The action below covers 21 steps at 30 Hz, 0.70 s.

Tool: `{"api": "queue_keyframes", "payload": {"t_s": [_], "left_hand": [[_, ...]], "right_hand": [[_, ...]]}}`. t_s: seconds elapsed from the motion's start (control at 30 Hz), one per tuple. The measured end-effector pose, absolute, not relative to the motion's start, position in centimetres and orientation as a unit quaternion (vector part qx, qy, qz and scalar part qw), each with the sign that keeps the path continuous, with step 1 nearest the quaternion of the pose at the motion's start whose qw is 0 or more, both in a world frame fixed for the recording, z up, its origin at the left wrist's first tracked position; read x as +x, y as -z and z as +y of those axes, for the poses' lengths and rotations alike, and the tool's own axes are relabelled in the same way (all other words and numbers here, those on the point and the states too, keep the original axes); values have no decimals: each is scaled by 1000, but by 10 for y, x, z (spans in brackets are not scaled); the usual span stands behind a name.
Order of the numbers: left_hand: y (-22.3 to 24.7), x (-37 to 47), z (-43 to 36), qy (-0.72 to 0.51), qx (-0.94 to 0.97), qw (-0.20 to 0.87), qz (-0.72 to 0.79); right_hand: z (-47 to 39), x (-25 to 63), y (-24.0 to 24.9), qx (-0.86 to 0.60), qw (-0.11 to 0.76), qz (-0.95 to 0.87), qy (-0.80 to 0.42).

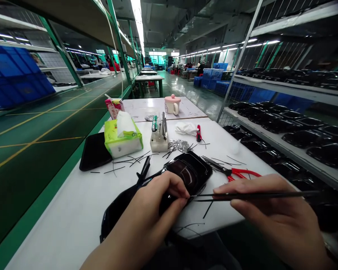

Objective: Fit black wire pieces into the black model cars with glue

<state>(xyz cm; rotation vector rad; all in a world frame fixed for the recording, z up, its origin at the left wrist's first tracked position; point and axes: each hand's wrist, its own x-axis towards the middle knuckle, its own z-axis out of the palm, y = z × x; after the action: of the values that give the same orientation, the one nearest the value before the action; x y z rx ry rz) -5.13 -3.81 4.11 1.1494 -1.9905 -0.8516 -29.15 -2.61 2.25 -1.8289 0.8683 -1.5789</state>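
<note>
A glossy black model car body [190,168] lies on the white table, its front part partly covered by my left hand [160,202]. The thumb and fingertips of that hand are pinched together at the car's near edge; whatever is between them is too small to make out. My right hand [270,210] grips long black tweezers [259,195] between thumb and fingers. Their tips are slightly apart and point left, close to my left fingertips. Thin black strips [207,210] lie beside the car. Red-handled pliers [231,172] rest just behind my right hand.
Behind the car stand a green tissue pack [124,140], a small block holding tools [159,142], a pile of silvery bits [179,145], a red cutter [198,133] and a lidded mug [172,105]. Racks of black shells [287,131] line the right; a green conveyor [45,138] runs left.
</note>
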Motion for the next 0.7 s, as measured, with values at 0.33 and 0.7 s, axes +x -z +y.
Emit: {"api": "queue_keyframes", "payload": {"t_s": [0.33, 0.7], "left_hand": [[-43, -52, -37, 316, 449, 315, -774], [-44, -55, -38, 303, 443, 317, -782]], "right_hand": [[-27, -289, -25, -705, 253, 353, 561], [-23, -290, -26, -705, 224, 385, 552]]}}
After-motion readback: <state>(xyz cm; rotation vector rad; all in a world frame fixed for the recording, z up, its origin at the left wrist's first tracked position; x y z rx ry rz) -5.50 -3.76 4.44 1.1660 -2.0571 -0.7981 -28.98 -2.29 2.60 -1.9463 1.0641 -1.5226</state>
